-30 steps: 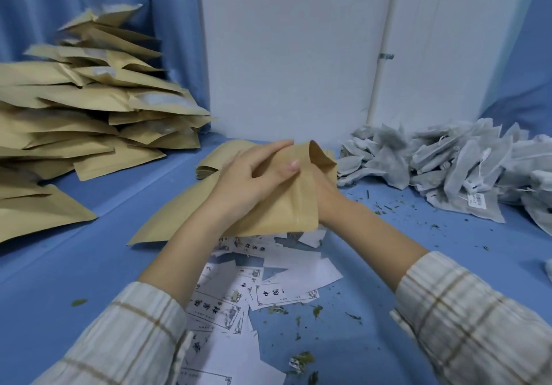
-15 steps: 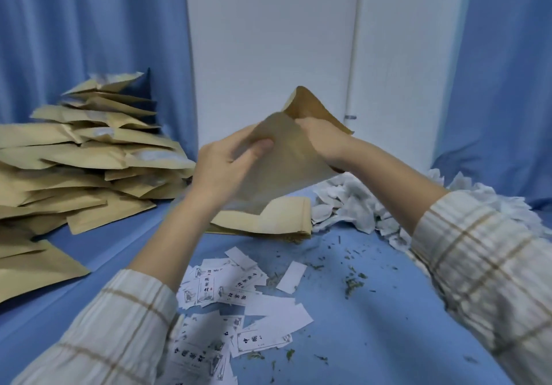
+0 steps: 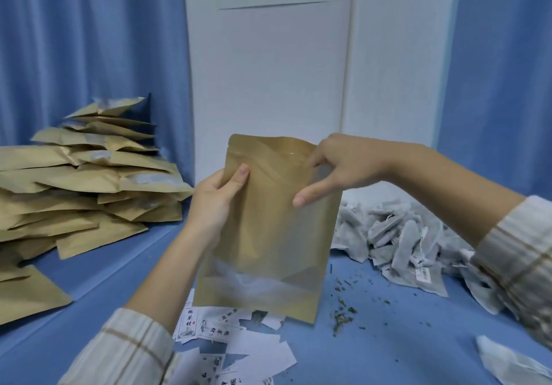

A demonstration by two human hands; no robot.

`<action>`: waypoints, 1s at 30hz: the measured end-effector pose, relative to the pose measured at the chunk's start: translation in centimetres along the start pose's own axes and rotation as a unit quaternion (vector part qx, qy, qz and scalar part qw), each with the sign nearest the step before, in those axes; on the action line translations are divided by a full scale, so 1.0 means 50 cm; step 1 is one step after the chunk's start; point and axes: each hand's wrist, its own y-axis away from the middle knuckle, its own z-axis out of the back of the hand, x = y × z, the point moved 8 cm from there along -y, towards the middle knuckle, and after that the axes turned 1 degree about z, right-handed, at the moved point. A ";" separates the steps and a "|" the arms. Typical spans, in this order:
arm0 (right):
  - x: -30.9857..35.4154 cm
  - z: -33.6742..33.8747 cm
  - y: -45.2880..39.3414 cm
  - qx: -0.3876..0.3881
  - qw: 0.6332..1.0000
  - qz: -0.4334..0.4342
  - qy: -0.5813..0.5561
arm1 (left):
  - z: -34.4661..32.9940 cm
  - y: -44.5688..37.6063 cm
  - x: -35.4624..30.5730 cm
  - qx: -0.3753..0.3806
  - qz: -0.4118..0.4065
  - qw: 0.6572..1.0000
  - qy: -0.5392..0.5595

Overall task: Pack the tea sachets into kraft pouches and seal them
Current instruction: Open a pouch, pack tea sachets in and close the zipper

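Left hand (image 3: 215, 202) grips left edge of upright flat brown kraft paper pouch (image 3: 268, 229); right hand (image 3: 343, 169) pinches its top right corner, grey tea sachet heap (image 3: 397, 235) below right

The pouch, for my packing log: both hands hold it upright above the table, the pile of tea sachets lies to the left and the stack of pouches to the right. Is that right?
Not quite: the sides are swapped. In the head view the tea sachets lie to the right and the stack of pouches to the left. The rest stands: the left hand and right hand hold the pouch upright above the table.
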 end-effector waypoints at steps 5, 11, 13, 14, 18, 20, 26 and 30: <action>-0.022 -0.075 -0.018 0.150 0.986 -0.043 -0.067 | -0.035 0.010 0.038 0.044 0.042 0.998 0.029; -0.065 0.003 -0.037 -0.087 0.995 -0.019 -0.042 | -0.012 -0.020 0.062 0.014 0.096 0.994 0.047; -0.095 0.018 -0.038 -0.143 0.988 -0.029 -0.046 | 0.003 -0.027 0.061 -0.006 0.097 0.994 0.054; -0.107 0.024 -0.037 -0.164 0.985 -0.035 -0.044 | 0.012 -0.032 0.059 -0.017 0.092 0.994 0.052; -0.144 0.026 -0.045 -0.200 0.978 -0.055 -0.020 | 0.026 -0.044 0.053 -0.042 0.072 0.996 0.022; -0.149 0.026 -0.051 -0.214 0.975 -0.054 0.009 | 0.024 -0.040 0.063 -0.045 0.080 0.996 0.021; -0.119 0.018 -0.065 -0.222 0.973 0.038 0.053 | -0.002 -0.047 0.061 0.056 0.121 0.991 0.000; -0.116 0.027 -0.056 -0.269 0.960 0.030 0.070 | 0.005 -0.049 0.046 0.030 0.081 0.996 -0.022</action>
